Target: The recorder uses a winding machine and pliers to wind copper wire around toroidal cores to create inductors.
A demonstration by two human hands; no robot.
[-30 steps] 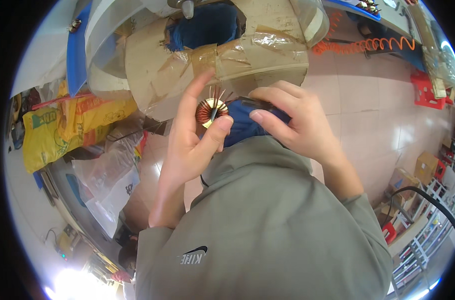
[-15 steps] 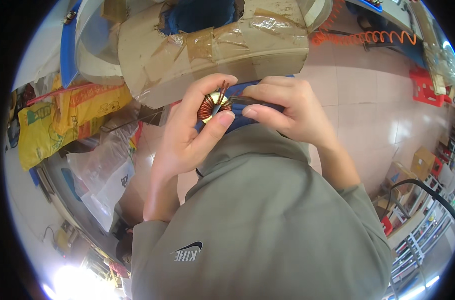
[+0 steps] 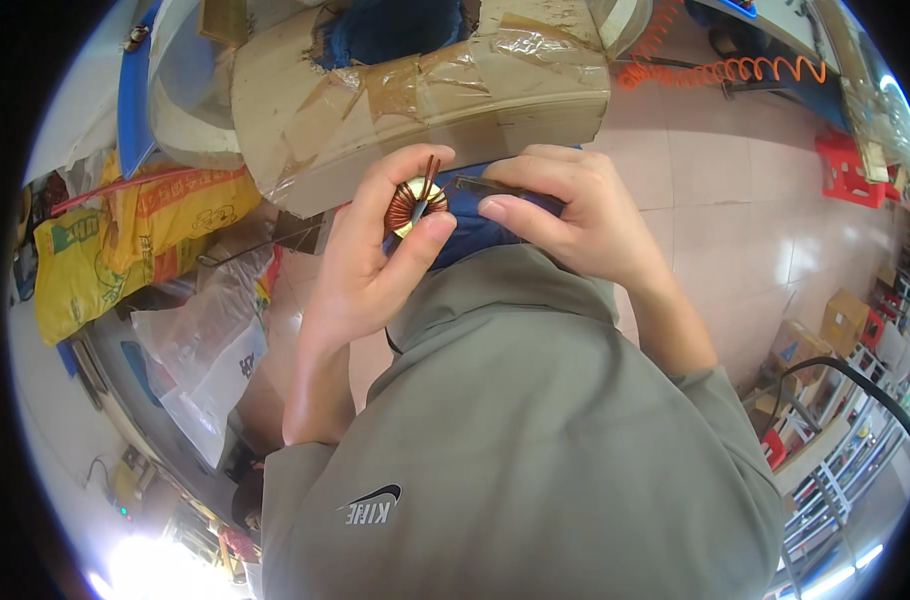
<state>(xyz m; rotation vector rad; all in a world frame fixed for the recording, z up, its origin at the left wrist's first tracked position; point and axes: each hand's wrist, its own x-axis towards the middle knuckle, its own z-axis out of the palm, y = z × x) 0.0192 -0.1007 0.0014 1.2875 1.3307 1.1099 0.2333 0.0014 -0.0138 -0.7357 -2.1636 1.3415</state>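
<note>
A toroidal coil, a pale yellow ring wound with copper-coloured wire, is pinched between the thumb and fingers of my left hand. Its wire ends stick up past the ring. My right hand is closed around a slim dark tool, whose tip points left at the coil. A thin reddish wire runs between that tip and the coil; whether the tool grips it I cannot tell. Both hands are over my lap, close to the table's front edge.
A cardboard-covered bench edge, patched with brown tape, lies just beyond my hands, with a round blue-lined opening. Yellow sacks and a clear plastic bag are at left. An orange coiled hose and red stool stand right.
The coil and my left hand have shifted slightly left. The tool tip is now a little farther from the coil, with the thin wire showing between them.
</note>
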